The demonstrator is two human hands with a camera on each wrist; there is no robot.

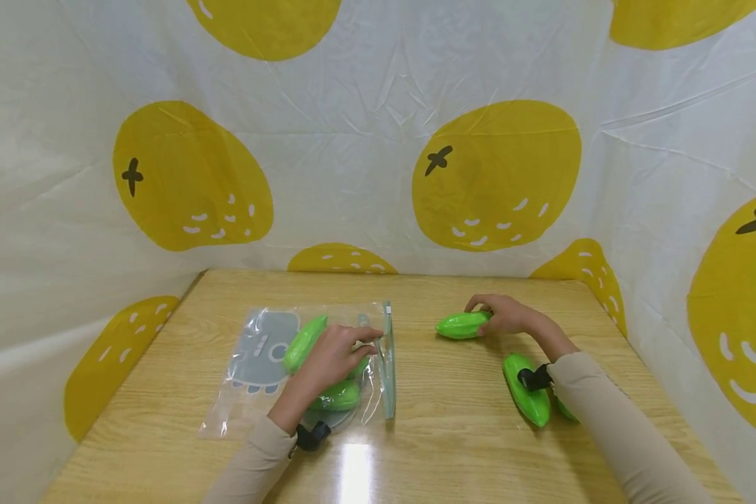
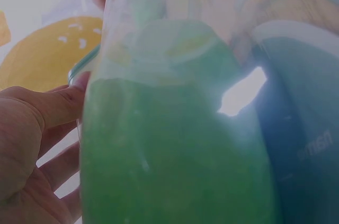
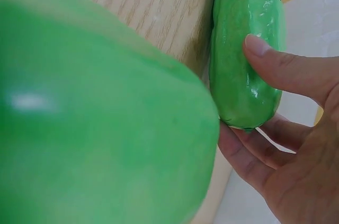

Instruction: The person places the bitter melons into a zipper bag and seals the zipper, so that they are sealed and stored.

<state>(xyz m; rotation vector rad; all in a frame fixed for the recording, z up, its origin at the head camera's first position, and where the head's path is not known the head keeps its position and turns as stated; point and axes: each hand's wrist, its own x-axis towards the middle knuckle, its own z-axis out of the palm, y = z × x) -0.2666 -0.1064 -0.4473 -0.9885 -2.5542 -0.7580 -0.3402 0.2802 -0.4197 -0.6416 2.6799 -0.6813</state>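
A clear zip bag (image 1: 242,409) with a grey-blue cartoon print lies flat on the table, its zip edge facing right. Several glossy green toy vegetables (image 1: 304,344), long with tapered ends, are inside it. My left hand (image 1: 335,353) reaches over the bag and pinches its edge near the zip opening; in the left wrist view the thumb sits at the rim. To the right, my right hand (image 1: 507,315) holds one end of another green toy vegetable (image 3: 246,28), thumb on top and fingers beneath. A further green toy vegetable (image 1: 524,392) lies under the right wrist.
One more green toy vegetable (image 1: 565,411) shows partly behind the right sleeve. The wooden table (image 1: 441,448) meets a white sheet (image 1: 340,168) with yellow fruit prints at the back and both sides. Black wrist cameras (image 1: 313,435) are strapped to both wrists.
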